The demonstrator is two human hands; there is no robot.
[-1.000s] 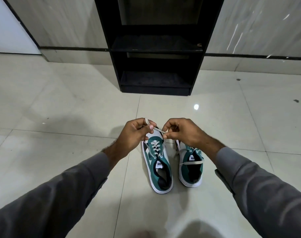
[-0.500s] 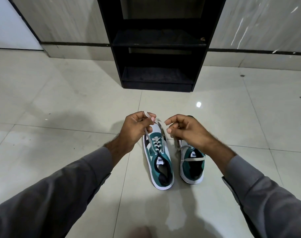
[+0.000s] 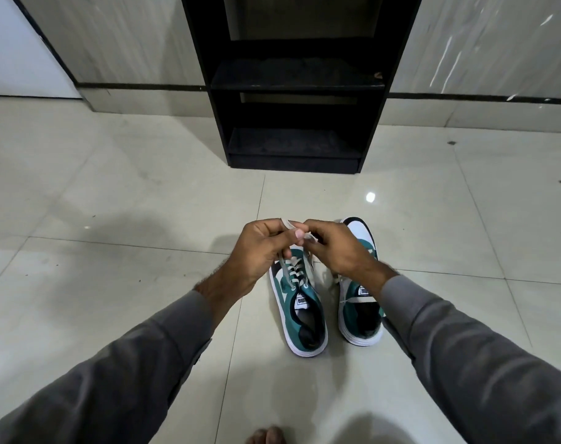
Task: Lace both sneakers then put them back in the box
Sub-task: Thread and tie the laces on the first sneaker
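Sneakers, shelf unit on floor

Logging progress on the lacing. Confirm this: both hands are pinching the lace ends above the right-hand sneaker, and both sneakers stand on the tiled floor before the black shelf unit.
Wrong on one point. In the head view the left hand and right hand pinch the lace ends above the left-hand sneaker, not the right-hand sneaker. Both do stand on the tiled floor before the black shelf unit.

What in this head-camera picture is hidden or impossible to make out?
- Toe of the left sneaker: covered by both hands.
- Lace ends: pinched between the left hand and right hand, so any knot is hidden.
- Middle of the right sneaker: behind the right wrist.
- Shoe box: none in view.
- Black shelf unit: its top is cut off by the upper edge.
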